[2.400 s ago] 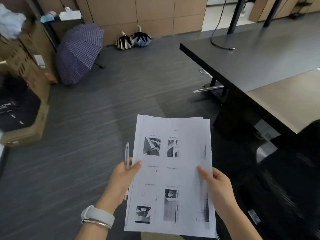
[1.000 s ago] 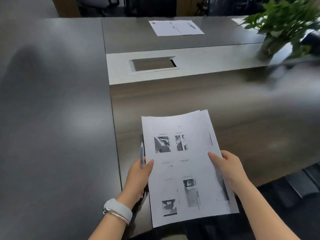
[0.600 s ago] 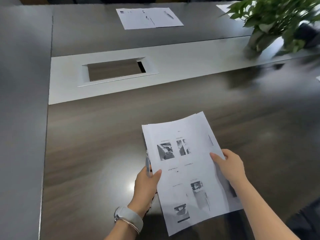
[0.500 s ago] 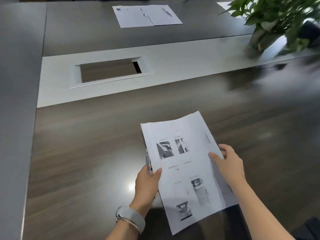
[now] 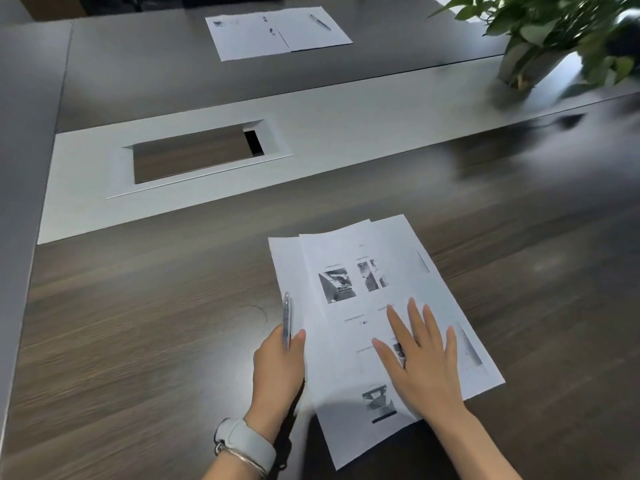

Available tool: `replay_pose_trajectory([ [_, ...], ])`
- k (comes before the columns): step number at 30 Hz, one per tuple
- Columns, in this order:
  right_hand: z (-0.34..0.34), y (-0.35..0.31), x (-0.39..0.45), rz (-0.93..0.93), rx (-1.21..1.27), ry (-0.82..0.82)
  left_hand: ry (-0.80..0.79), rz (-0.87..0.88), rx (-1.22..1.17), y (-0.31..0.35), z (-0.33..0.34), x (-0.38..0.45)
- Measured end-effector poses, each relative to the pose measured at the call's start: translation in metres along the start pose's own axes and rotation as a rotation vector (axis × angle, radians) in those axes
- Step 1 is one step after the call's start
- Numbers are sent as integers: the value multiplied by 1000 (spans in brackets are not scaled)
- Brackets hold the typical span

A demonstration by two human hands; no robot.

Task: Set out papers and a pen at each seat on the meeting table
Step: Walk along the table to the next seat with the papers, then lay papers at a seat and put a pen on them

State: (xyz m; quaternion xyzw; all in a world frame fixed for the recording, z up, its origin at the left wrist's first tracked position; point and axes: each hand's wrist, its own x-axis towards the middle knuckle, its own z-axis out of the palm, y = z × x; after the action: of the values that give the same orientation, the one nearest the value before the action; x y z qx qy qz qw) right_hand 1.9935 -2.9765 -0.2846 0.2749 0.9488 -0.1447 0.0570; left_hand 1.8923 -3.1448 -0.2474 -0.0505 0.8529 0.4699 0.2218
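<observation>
the right hand (image 5: 420, 355) now lies flat, fingers spread, pressing on the printed papers (image 5: 375, 306) at lower centre of the frame; half a second ago it gripped their right edge from the side. the left hand (image 5: 278, 362), wearing a white wristband (image 5: 247, 445), pinches the papers' left edge with a clear pen (image 5: 286, 318) held upright under its thumb. the sheets, earlier a squared stack held above the dark wood surface (image 5: 138, 323), have fanned apart and seem to be coming to rest on it, so this seat looks about to be laid. the pen is not yet set down. across the pale centre strip (image 5: 346, 129), at upper centre, a finished set of papers (image 5: 277, 31) lies with its own pen (image 5: 320, 21). a potted plant (image 5: 540, 36) stands at upper right.
</observation>
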Motion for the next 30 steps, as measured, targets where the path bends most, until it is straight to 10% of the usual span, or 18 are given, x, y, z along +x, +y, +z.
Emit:
replay_pose_trajectory([
  [7,-26,49,11,122,-51,-54,213,424,319,-4,-7,-8],
  [12,-23,54,10,102,-30,-51,-16,847,830,-17,72,-14],
  [30,-45,116,23,212,-23,-34,26,1029,940,-70,53,-5],
])
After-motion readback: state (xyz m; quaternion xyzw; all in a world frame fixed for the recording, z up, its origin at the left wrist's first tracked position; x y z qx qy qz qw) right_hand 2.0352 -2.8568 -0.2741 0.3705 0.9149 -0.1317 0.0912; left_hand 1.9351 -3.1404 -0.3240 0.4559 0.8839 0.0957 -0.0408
